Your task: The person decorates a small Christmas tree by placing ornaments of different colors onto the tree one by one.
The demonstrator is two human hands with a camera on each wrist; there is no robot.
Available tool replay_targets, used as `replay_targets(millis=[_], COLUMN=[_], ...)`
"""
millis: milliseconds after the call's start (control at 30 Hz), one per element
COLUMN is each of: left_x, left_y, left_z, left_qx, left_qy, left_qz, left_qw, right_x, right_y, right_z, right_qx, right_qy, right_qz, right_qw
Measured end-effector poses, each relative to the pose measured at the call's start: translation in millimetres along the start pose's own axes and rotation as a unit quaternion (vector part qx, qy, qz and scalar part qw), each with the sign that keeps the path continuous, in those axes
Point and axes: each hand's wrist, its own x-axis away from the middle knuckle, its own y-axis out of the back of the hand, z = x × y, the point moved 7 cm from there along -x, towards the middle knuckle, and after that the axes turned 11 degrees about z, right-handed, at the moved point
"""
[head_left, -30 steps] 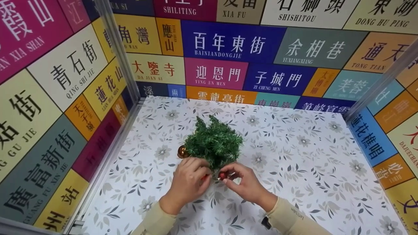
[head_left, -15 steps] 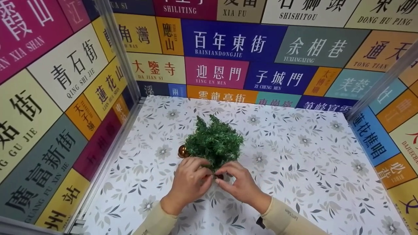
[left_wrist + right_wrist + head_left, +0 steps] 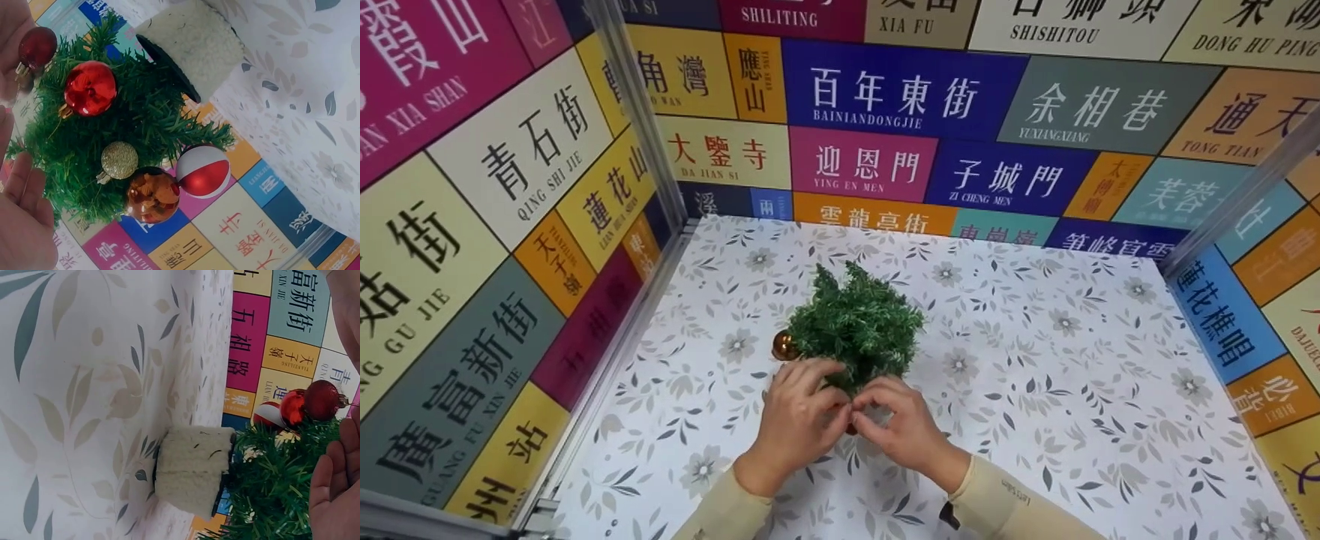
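Observation:
A small artificial Christmas tree (image 3: 855,315) lies on its side, its cream fleece-wrapped base (image 3: 191,472) toward the table. My right hand (image 3: 911,427) reaches in at the near side, thumb and forefinger pinching at the gold cap end of a dark red bauble (image 3: 323,400). Opposite it, my left hand (image 3: 802,412) bends its fingers against the branches, fingertips meeting the right ones; I cannot tell what they pinch. In the left wrist view, a shiny red bauble (image 3: 90,89), a gold glitter bauble (image 3: 119,160), a copper bauble (image 3: 153,196) and a red-and-white bauble (image 3: 203,172) hang on the tree.
A white tablecloth (image 3: 1035,390) with grey leaves and flowers covers the table. Panels of coloured signs (image 3: 900,82) stand behind and at both sides, with metal frame posts (image 3: 649,112) at the corners.
My right hand has moved left, carrying the dark red bauble to my left fingertips; the bauble now shows only slightly below the fingers. My left hand and the tree stay nearly in place.

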Motion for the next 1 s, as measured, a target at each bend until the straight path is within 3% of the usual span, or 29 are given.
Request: replay_targets(millis=[200,433,700,1000], left_x=[3.1,9.3,18.8,16.6], left_y=[-3.0,-6.7,-11.1,-13.0], left_z=[0.4,3.3,4.8,8.7], left_qx=[-0.003,-0.062,-0.129,-0.128], left_qy=[0.006,-0.008,-0.022,0.004], left_qz=[0.002,-0.006,-0.044,-0.062], left_qw=[1.0,0.998,0.9905,0.9898], right_x=[10.0,20.9,22.6,20.2], right_y=[-7.2,-14.7,-17.4,-12.8], right_z=[-25.0,-50.9,-55.3,-54.9], right_qx=[0.0,0.029,0.097,0.146], right_qy=[-0.01,-0.062,-0.08,-0.071], right_qz=[-0.004,0.022,0.021,-0.025], right_qw=[1.0,0.997,0.992,0.986])
